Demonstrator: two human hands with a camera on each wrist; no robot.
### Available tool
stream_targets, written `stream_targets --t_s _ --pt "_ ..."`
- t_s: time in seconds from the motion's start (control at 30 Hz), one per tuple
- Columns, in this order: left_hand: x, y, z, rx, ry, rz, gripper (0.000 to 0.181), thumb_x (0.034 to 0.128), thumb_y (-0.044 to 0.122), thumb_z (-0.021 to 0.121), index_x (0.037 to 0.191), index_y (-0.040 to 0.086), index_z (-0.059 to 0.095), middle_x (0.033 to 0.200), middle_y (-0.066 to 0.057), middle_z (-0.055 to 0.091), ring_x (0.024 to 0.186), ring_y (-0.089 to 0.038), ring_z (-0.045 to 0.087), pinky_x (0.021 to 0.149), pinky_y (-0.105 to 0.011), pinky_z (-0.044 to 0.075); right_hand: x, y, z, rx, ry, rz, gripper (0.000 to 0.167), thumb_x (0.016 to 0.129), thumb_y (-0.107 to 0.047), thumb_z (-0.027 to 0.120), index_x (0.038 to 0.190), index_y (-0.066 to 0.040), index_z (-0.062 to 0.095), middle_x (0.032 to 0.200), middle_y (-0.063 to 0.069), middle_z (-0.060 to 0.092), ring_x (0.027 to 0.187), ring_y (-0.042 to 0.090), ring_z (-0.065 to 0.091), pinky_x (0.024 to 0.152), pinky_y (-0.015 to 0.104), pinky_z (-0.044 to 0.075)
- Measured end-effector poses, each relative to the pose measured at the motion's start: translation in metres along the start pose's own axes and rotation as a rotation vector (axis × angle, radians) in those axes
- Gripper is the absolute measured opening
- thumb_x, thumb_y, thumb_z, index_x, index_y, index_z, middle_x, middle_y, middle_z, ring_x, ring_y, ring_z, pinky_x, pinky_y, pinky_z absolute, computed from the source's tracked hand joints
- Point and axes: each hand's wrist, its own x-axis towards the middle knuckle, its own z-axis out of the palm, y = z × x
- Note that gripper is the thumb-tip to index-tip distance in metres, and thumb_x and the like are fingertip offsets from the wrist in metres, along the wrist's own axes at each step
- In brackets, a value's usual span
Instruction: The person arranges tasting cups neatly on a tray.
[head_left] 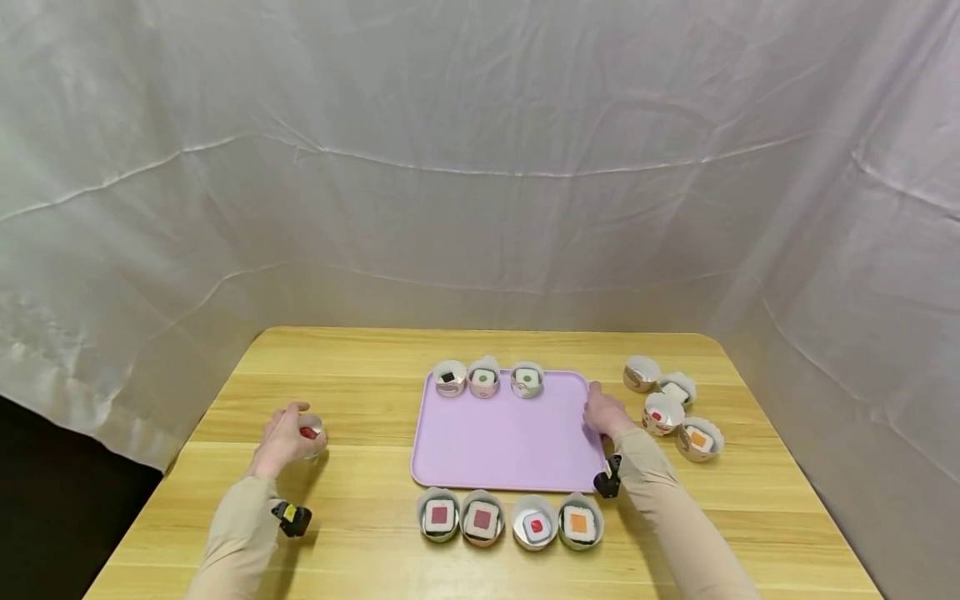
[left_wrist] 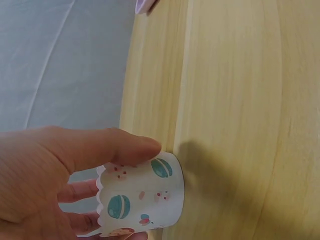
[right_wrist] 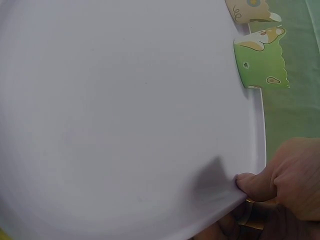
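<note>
My left hand (head_left: 282,438) holds a paper baking cup (left_wrist: 145,195) at the left of the table. The cup is white with printed macarons and a scalloped rim; something red shows inside it in the head view. In the left wrist view its thumb lies on one side and the fingers on the other. My right hand (head_left: 604,410) grips the right edge of a purple tray (head_left: 502,442) near its far corner, thumb on top of the rim and fingers beneath. Three cups stand along the tray's far side: one with a dark-centred piece (head_left: 450,378), two with green-centred pieces (head_left: 483,379).
Several cups with sushi-like pieces stand in a row before the tray's near edge, among them an orange-centred piece (head_left: 578,523). Another cluster of cups, including a red-patterned cup (head_left: 663,415), stands to the right. A pale curtain (head_left: 480,208) hangs behind the wooden table (head_left: 360,550).
</note>
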Motion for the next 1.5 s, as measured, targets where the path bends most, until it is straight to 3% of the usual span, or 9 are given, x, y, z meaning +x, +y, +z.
stream_targets --t_s 0.13,0.43,0.9,1.17,1.5 --pt "0.001 -0.003 0.001 -0.005 0.004 0.025 0.070 0.0764 0.009 0.076 0.136 -0.012 0.044 0.145 -0.038 0.038 0.129 -0.056 0.037 0.105 -0.069 0.040 0.000 0.000 0.000 0.003 -0.003 0.003 0.049 0.099 -0.007 0.046 0.138 0.016 0.030 0.124 0.043 0.054 0.111 0.053 0.060 0.096 0.058 0.053" --pt "0.003 -0.012 0.003 -0.008 0.025 0.051 0.075 0.0673 0.004 0.078 0.132 -0.012 0.043 0.126 -0.037 0.053 0.114 -0.047 0.052 0.096 -0.057 0.049 0.003 0.002 -0.001 0.014 -0.013 0.006 0.046 0.098 -0.007 0.047 0.135 0.015 0.033 0.120 0.042 0.055 0.102 0.048 0.062 0.086 0.052 0.057" --pt "0.002 -0.018 0.003 -0.047 0.021 0.034 0.070 0.0729 0.006 0.079 0.131 -0.009 0.042 0.126 -0.038 0.054 0.109 -0.046 0.057 0.091 -0.053 0.053 -0.001 0.000 0.000 0.013 0.004 0.000 0.045 0.099 -0.007 0.044 0.136 0.015 0.032 0.122 0.042 0.055 0.108 0.051 0.061 0.093 0.057 0.055" --pt "0.002 -0.021 0.006 -0.050 0.054 0.042 0.072 0.0750 0.008 0.076 0.133 -0.013 0.039 0.124 -0.041 0.054 0.112 -0.049 0.057 0.096 -0.059 0.052 0.001 0.000 -0.001 0.020 -0.013 0.006 0.047 0.100 -0.007 0.043 0.139 0.016 0.029 0.125 0.044 0.052 0.110 0.052 0.060 0.094 0.057 0.055" --pt "0.001 -0.013 0.011 -0.037 0.110 0.060 0.076 0.0737 0.011 0.077 0.134 -0.017 0.040 0.123 -0.040 0.056 0.110 -0.047 0.060 0.096 -0.056 0.053 0.002 0.001 0.001 0.008 -0.002 0.000 0.047 0.099 -0.007 0.045 0.138 0.015 0.031 0.121 0.042 0.055 0.105 0.050 0.062 0.092 0.056 0.056"
